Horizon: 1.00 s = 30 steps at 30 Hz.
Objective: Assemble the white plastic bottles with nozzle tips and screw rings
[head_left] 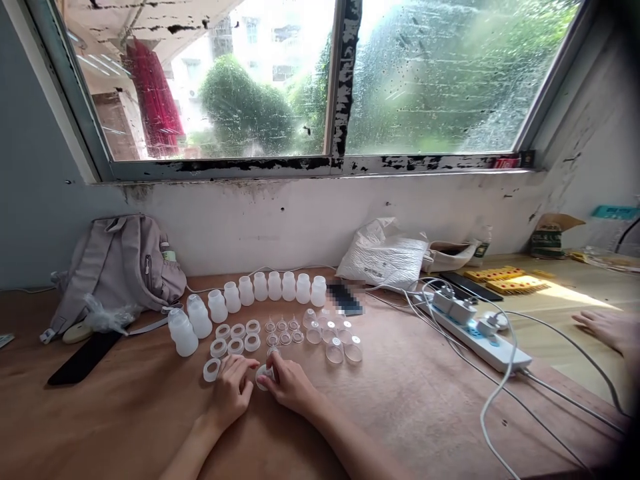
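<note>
evidently, one translucent collar ring (261,379) lies between the half-curled left hand (233,385) (any hold indiscernible) and the nearer right hand (289,383), pinching it.

Between six and seven o'clock, the bare right hand (290,383) is covering much of a small, round, translucent plastic piece (261,377). At five, a pixelated patch (353,303) is hiding one end of a flat black rectangular object (338,297). At three, the right edge is cutting off another person's bare arm (623,338). Toward two, wet window glass (400,127) is blurring green foliage (525,60).
</note>
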Motion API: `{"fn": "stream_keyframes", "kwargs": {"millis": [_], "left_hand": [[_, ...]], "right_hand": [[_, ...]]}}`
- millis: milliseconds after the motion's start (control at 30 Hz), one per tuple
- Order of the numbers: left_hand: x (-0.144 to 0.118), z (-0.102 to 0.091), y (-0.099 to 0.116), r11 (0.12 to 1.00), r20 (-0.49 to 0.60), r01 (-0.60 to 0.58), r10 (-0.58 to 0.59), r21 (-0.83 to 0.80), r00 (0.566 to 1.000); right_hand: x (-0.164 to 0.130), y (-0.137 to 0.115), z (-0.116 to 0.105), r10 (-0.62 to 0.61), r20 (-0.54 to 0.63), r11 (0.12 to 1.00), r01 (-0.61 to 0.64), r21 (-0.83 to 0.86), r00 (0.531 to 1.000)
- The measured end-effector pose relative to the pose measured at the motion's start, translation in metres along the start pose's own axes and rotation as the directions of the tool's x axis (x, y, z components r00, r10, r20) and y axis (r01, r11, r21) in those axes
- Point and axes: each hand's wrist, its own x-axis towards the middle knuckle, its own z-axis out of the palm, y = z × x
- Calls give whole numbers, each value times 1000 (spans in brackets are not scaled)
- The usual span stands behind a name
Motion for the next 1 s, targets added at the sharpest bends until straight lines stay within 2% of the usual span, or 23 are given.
{"fn": "stream_keyframes", "kwargs": {"millis": [233, 533, 800, 1000], "left_hand": [[-2, -2, 9, 987, 74, 65, -55, -144, 996], [0, -6, 16, 989, 220, 51, -19, -141, 975], [-2, 3, 7, 987, 125, 110, -95, -121, 988], [0, 2, 12, 984, 96, 123, -110, -132, 989]], "right_hand": [[1, 6, 4, -3, 1, 1000, 3, -8, 1000], [0, 4, 2, -27, -5, 999, 27, 44, 1000], [-1, 0, -5, -47, 0, 988, 47, 147, 999], [0, -1, -9, -60, -3, 974, 59, 221, 998]]}}
